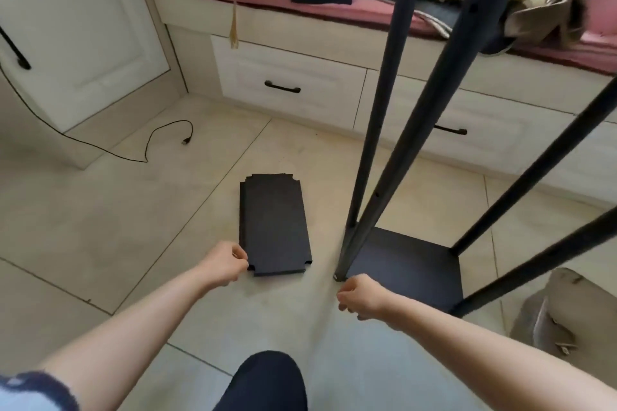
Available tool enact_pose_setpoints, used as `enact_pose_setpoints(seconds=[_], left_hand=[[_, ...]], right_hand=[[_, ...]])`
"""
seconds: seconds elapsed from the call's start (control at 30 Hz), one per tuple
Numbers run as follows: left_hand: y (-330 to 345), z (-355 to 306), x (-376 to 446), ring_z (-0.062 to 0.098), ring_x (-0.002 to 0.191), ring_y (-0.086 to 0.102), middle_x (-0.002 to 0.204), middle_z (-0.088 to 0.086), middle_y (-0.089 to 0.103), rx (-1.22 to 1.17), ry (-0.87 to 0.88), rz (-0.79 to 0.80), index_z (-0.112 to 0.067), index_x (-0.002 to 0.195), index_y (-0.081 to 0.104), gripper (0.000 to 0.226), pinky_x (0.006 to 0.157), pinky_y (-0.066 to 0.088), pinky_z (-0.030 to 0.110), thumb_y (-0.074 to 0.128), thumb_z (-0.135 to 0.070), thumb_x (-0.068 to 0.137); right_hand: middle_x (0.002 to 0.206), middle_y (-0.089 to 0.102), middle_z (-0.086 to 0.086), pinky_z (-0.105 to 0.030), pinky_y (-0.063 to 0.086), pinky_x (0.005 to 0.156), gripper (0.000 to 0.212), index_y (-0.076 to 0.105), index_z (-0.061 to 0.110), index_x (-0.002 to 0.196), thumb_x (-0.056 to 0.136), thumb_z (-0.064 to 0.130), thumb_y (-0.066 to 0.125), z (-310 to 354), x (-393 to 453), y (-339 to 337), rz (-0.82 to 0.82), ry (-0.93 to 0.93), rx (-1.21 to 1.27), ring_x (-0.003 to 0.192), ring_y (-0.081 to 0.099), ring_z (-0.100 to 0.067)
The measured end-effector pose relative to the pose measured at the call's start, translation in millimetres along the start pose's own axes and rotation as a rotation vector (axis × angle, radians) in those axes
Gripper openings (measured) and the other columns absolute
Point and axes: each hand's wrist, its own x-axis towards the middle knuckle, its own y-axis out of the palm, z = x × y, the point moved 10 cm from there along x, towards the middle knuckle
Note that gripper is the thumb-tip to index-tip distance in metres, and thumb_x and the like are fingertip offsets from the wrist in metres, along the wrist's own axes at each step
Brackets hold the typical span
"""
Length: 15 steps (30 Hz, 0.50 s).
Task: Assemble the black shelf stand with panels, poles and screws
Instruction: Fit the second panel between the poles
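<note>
A stack of flat black panels [274, 223] lies on the tiled floor. My left hand [225, 262] has its fingers curled at the stack's near left corner, thumb over the edge, pinching it. To the right stands the partly built shelf stand: a black base panel [414, 269] with several black poles [375, 117] rising from its corners. My right hand [360, 298] hovers fisted just in front of the foot of the near left pole [340, 274], holding nothing that I can see.
White drawers [290, 87] under a pink cushioned bench [334, 8] loaded with boxes and clothes run along the back. A black cable [157, 137] trails on the floor at left. Grey packaging [551, 314] with small metal parts lies at right. My knee [267, 380] is below.
</note>
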Motion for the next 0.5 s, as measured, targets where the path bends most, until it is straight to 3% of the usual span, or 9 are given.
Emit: enact_pose_setpoints(seconds=[0.07,0.17,0.27,0.37,0.43,0.5], left_hand=[[6,18,21,0.027,0.092,0.063,0.101,0.008,0.062,-0.038,-0.044,-0.03,-0.011,0.108,0.059,0.011,0.077,0.05,0.029,0.058,-0.015,0.097],[14,38,50,0.033,0.112,0.061,0.113,0.01,0.061,-0.15,-0.114,-0.089,-0.014,0.112,0.054,0.019,0.099,0.051,0.04,0.061,-0.018,0.095],[25,47,75,0.035,0.115,0.059,0.125,0.015,0.061,-0.246,-0.166,-0.136,-0.009,0.129,0.052,0.042,0.101,0.051,0.046,0.065,-0.021,0.092],[33,44,90,0.036,0.117,0.059,0.13,0.017,0.059,-0.28,-0.186,-0.163,-0.005,0.137,0.049,0.05,0.1,0.051,0.043,0.066,-0.023,0.093],[35,43,97,0.036,0.118,0.058,0.132,0.018,0.058,-0.288,-0.192,-0.183,-0.002,0.136,0.05,0.052,0.1,0.051,0.043,0.068,-0.023,0.092],[36,45,102,0.036,0.12,0.058,0.134,0.019,0.058,-0.301,-0.202,-0.194,-0.001,0.135,0.05,0.053,0.1,0.05,0.043,0.07,-0.024,0.091]], right_hand=[[0.092,0.065,-0.007,-0.029,0.045,0.068,0.016,0.058,0.006,0.089,0.092,0.014,0.045,-1,23,14,0.007,0.026,0.091,0.078,0.049,-0.022],[0.107,0.068,-0.009,-0.03,0.053,0.081,0.024,0.06,0.002,0.109,0.098,0.019,0.047,1,52,33,0.01,0.078,0.285,0.09,0.059,-0.019],[0.112,0.066,-0.013,-0.033,0.054,0.084,0.026,0.054,0.0,0.119,0.1,0.018,0.049,5,74,56,0.04,0.166,0.587,0.098,0.063,-0.022],[0.114,0.059,-0.039,-0.036,0.052,0.091,0.03,0.053,-0.011,0.116,0.09,0.005,0.055,15,90,79,0.13,0.254,0.957,0.107,0.066,-0.025],[0.123,0.04,-0.053,-0.039,0.052,0.089,0.027,0.052,-0.013,0.113,0.091,0.004,0.054,21,94,89,0.18,0.286,1.147,0.098,0.061,-0.049],[0.132,0.044,-0.045,-0.041,0.051,0.089,0.033,0.046,-0.009,0.128,0.1,0.009,0.05,16,101,92,0.142,0.332,1.254,0.109,0.06,-0.046]])
